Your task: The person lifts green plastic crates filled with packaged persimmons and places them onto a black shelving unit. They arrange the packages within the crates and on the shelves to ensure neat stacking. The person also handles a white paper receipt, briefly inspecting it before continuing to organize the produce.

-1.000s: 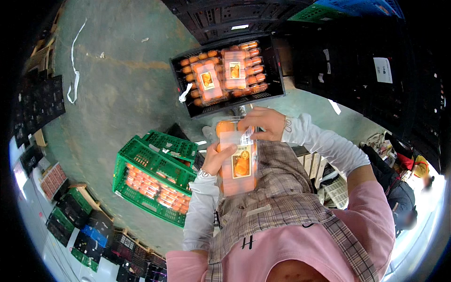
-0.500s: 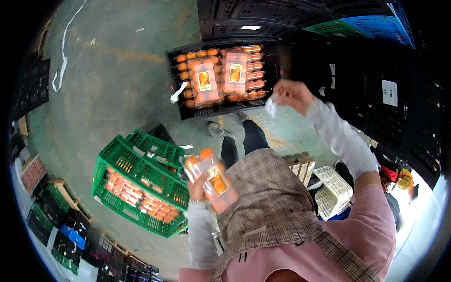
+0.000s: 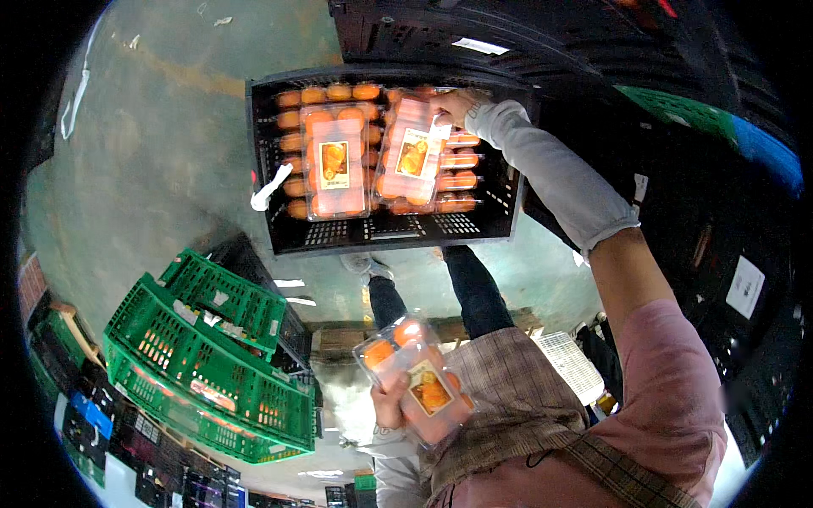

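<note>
My left hand (image 3: 388, 405) is closed round the side of a clear plastic fruit box (image 3: 426, 364) with orange fruits and a pale label, held before my apron. Stretched out to the far side, my right hand (image 3: 456, 107) has its fingers closed at the upper corner of another fruit box (image 3: 412, 157). That box lies tilted on top of similar boxes in a black crate (image 3: 398, 245). Something small and white shows by the right fingertips. Beside the tilted box, on its left, lies a second labelled fruit box (image 3: 336, 161).
Green crates (image 3: 212, 385) stand at the left with packed fruit showing through their sides. A white strip (image 3: 271, 188) hangs on the black crate's left edge. Dark stacked crates (image 3: 677, 229) rise on the right. A white basket (image 3: 572, 364) is behind my right side.
My right hand has reached forward and left into the black crate, and the right-hand box there has turned askew. My left hand still holds its fruit box, now lower in view.
</note>
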A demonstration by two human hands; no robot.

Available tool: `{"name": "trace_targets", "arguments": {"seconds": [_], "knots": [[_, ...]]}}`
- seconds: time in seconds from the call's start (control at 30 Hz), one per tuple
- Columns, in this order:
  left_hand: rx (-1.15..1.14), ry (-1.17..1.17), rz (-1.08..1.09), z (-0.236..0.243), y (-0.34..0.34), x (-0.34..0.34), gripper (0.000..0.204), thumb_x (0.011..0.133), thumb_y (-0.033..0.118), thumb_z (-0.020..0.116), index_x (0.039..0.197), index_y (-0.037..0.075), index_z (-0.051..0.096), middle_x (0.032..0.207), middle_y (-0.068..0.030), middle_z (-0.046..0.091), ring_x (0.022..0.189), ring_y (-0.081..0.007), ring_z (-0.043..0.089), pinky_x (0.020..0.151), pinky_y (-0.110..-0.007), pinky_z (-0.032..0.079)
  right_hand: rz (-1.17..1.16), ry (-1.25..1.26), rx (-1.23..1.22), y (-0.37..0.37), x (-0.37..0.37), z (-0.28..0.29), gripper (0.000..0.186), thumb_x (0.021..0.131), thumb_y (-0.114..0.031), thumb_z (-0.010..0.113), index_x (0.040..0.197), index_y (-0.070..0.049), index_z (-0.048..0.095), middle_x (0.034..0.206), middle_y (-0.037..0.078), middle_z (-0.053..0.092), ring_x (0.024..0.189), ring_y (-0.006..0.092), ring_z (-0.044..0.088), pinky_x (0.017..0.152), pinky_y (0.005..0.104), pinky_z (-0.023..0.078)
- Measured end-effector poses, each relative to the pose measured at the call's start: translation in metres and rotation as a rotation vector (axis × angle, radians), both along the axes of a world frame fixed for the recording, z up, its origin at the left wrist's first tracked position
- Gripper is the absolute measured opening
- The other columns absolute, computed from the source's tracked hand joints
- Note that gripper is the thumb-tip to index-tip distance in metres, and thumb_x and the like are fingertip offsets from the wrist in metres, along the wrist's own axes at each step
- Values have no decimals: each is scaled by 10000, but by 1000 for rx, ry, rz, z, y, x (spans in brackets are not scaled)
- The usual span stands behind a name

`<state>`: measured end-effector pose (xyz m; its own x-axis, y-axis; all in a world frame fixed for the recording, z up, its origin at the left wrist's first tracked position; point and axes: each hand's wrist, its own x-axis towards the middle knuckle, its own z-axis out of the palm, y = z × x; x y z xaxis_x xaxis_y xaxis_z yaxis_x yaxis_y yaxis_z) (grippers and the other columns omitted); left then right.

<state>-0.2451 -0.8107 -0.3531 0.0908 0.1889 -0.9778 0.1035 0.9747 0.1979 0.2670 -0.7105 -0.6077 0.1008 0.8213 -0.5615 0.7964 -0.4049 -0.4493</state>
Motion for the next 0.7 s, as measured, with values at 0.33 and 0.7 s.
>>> {"name": "trace_targets", "arguments": {"seconds": [0.33,0.7], "knots": [[-44,-113,-103,-21,-29,48,370,841,202,782,1093,-28,638,986,-82,695,847,-160,658,762,-310,544,21,93,126,-6,20,-36,278,800,-267,755,960,-71,639,903,134,706,831,330,686,743,430,524],[-51,-78,-77,-14,-20,47,331,843,150,762,1094,-24,634,999,-84,689,851,-157,656,772,-309,545,4,84,75,-3,13,-37,266,784,-261,757,947,-86,642,894,137,701,873,340,683,759,447,515]]}}
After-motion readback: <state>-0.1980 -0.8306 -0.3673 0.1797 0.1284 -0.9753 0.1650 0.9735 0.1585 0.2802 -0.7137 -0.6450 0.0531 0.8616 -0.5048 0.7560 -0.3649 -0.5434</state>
